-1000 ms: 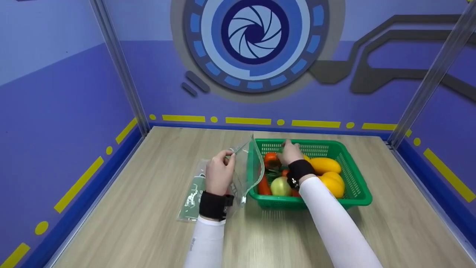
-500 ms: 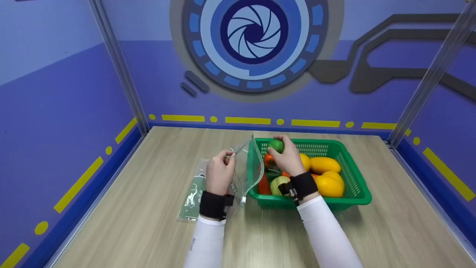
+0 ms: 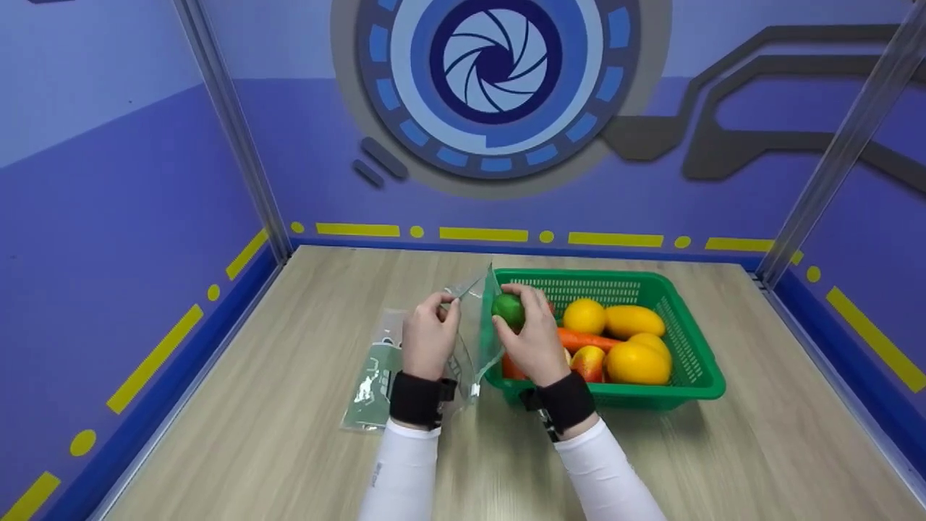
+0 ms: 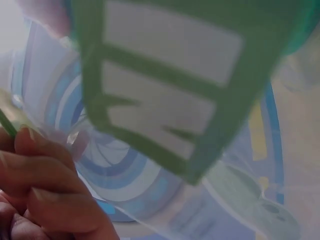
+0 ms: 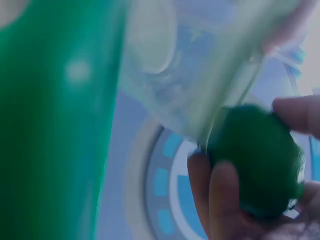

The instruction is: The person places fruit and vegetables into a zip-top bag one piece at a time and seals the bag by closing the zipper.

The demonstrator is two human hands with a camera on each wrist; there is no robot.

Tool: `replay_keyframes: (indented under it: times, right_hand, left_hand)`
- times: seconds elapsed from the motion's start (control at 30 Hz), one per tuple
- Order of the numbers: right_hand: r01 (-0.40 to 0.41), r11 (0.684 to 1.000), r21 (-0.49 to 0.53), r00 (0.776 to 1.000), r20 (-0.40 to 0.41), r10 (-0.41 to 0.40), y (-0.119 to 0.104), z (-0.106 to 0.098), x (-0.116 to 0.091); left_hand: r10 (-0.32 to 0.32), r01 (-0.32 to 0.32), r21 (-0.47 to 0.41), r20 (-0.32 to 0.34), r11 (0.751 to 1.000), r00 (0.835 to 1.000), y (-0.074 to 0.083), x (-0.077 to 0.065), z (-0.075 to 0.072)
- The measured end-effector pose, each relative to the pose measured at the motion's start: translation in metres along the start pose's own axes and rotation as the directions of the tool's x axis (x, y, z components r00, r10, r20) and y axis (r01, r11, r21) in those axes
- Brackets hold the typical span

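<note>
Between the thumb and fingers of my right hand (image 3: 537,340) is a lime (image 3: 508,310), a round green fruit that fills the lower right of the right wrist view. It is at the mouth of a clear zip bag (image 3: 470,347), over the left rim of the green basket (image 3: 673,395). My left hand (image 3: 428,339) pinches the bag's upper edge and the mouth gapes toward the basket. Green and white print on the bag (image 4: 165,90) fills much of the left wrist view. Part of the bag is hidden behind my left hand.
The basket holds an orange (image 3: 584,316), a mango (image 3: 634,321), a carrot (image 3: 587,339), a red-yellow fruit (image 3: 588,363) and large yellow produce (image 3: 639,362). A flat printed plastic bag (image 3: 370,387) lies left of my left hand. Blue panels (image 3: 145,253) enclose the table.
My right hand has lifted the lime out of the basket's back left and carried it left and toward me to the bag's mouth. My left hand has stayed in place.
</note>
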State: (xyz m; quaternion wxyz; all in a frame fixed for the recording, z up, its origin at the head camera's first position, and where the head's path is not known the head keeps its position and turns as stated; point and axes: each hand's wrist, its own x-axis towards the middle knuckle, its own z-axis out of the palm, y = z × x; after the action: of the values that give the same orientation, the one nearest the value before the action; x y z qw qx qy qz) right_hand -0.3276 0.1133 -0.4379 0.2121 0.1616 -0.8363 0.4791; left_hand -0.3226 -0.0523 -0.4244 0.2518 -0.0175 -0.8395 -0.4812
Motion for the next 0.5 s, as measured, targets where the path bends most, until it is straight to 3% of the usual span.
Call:
replay_keyframes:
  times: [0.13, 0.2, 0.3, 0.37, 0.5]
  right_hand:
    - [0.137, 0.98, -0.143, 0.99, -0.007, -0.139, -0.005, 0.01, -0.004]
    - [0.163, 0.973, -0.162, 0.987, 0.028, -0.16, -0.007, 0.014, -0.006]
    - [0.135, 0.983, -0.123, 0.985, 0.128, -0.119, -0.007, 0.019, -0.006]
    - [0.074, 0.993, -0.092, 0.977, 0.209, -0.053, -0.007, 0.021, -0.004]
    - [-0.019, 0.994, -0.11, 0.934, 0.354, 0.057, -0.008, 0.025, 0.002]
  left_hand:
    - [0.014, -0.014, 0.022, -0.004, 1.0, 1.0, 0.001, 0.0, 0.001]
    - [0.018, -0.017, 0.027, -0.005, 0.999, 1.0, 0.001, 0.0, 0.002]
    - [0.013, -0.013, 0.025, -0.001, 1.0, 1.0, 0.001, 0.001, 0.002]
    - [0.018, -0.018, 0.02, -0.004, 1.0, 1.0, 0.001, 0.001, 0.002]
    - [0.023, -0.023, 0.027, -0.002, 0.999, 1.0, 0.001, 0.0, 0.001]
